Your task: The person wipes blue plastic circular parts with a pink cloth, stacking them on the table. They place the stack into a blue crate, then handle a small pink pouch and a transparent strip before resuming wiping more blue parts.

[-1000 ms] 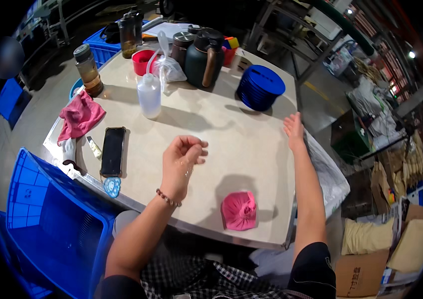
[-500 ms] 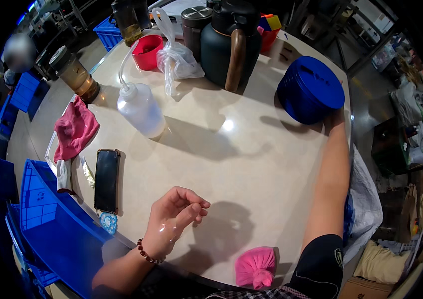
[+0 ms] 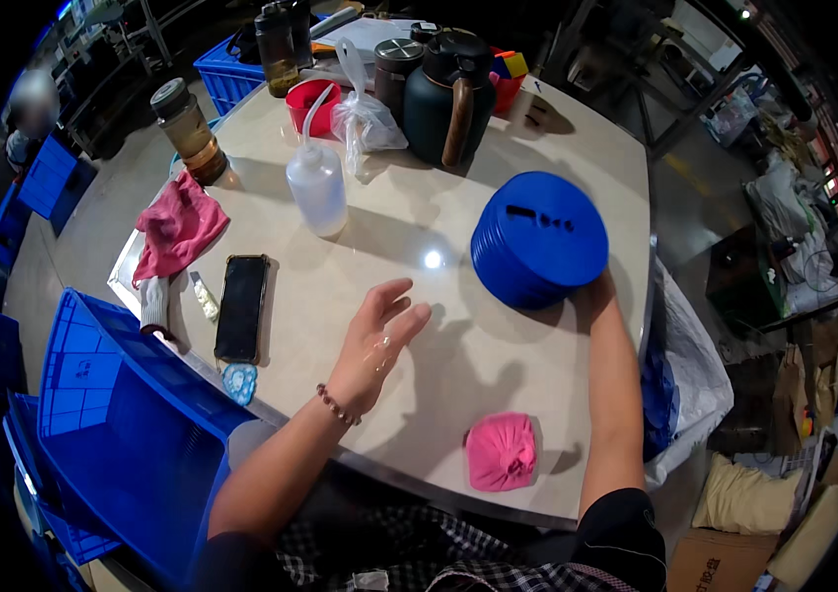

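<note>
A blue round stack of ribbed, disc-like pieces (image 3: 540, 235) with dark slots cut in its top tilts over the right part of the table. My right hand (image 3: 593, 292) grips it from its near right side; most of the fingers are hidden behind it. My left hand (image 3: 379, 342), a beaded bracelet on its wrist, hovers over the middle of the table. Its fingers are apart and hold nothing, and a wet-looking shine shows on the skin near the thumb. Between my forearms, near the front edge, lies a knotted pink cloth bundle (image 3: 501, 452).
To the left lie a phone (image 3: 241, 309), a pink glove (image 3: 180, 229) and a jar (image 3: 189, 131). A squeeze bottle (image 3: 318, 192), red cup (image 3: 312, 107), plastic bag (image 3: 367, 123) and dark jug (image 3: 448, 104) stand farther back. A blue crate (image 3: 133, 414) adjoins the left edge.
My right hand has brought the blue stack nearer and to the left. My left hand has moved forward and to the right, its fingers opening more. The view has shifted too.
</note>
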The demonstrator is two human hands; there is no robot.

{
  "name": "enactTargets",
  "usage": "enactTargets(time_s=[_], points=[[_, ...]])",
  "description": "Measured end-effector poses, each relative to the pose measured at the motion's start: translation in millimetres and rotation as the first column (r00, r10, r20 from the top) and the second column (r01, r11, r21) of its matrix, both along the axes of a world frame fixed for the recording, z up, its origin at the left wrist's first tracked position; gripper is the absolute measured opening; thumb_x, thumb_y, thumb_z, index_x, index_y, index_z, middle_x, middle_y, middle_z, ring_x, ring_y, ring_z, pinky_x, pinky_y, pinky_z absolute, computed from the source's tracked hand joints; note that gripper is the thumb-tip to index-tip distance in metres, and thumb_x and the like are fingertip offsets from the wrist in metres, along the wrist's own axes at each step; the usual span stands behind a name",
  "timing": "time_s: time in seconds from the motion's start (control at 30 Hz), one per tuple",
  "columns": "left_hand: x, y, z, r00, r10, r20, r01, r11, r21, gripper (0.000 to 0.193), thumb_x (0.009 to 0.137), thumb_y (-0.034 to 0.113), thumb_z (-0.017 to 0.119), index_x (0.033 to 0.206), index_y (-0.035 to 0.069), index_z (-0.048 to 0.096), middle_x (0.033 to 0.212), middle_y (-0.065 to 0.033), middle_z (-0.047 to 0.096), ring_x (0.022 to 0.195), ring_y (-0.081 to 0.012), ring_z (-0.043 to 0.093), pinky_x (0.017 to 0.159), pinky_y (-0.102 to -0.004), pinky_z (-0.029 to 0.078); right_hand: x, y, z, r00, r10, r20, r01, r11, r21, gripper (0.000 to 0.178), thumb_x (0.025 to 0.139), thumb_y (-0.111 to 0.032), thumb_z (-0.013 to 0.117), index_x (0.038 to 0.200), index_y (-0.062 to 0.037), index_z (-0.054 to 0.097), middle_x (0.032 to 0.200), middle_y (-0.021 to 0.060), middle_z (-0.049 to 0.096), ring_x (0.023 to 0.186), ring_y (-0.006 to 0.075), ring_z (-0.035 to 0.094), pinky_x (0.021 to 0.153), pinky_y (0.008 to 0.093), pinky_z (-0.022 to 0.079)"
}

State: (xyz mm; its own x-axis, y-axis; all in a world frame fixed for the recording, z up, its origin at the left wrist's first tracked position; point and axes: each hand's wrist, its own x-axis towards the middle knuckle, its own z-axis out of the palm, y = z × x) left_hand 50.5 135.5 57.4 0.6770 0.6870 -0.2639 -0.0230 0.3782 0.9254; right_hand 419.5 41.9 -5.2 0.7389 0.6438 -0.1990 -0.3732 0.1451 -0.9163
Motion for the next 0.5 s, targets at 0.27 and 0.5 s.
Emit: enactTargets(time_s=[0.27,0.5], points=[[25.9,-13.5,20.0,0.991,-0.111,-0.073,0.106,0.992,-0.066,0.085,0.093,0.043,0.071,0.156,-0.001,0.033,0.146,-0.0234,0.051,0.128,-0.0295,0.058,0.097,-0.0461,0.054,-121.2,-51.2,25.2,0.949,0.305,-0.079,-0.298,0.951,0.086,0.059,0.109,-0.053,0.040,0.129,-0.0032,0.064,0.118,0.0101,0.071,0.107,0.0239,0.067,0.093,0.0369,0.054],[19.4,-46.9,7.6,0.994,-0.071,-0.084,0.061,0.992,-0.112,0.054,0.089,0.017,0.066,0.136,-0.008,0.053,0.102,-0.0099,0.063,0.087,-0.0177,0.062,0.074,-0.0363,0.056,-121.5,-84.2,-13.6,0.984,0.166,0.069,-0.169,0.985,0.039,0.058,0.110,-0.051,0.040,0.106,-0.0016,0.069,0.095,0.0033,0.071,0.086,0.0141,0.065,0.080,0.0303,0.053]])
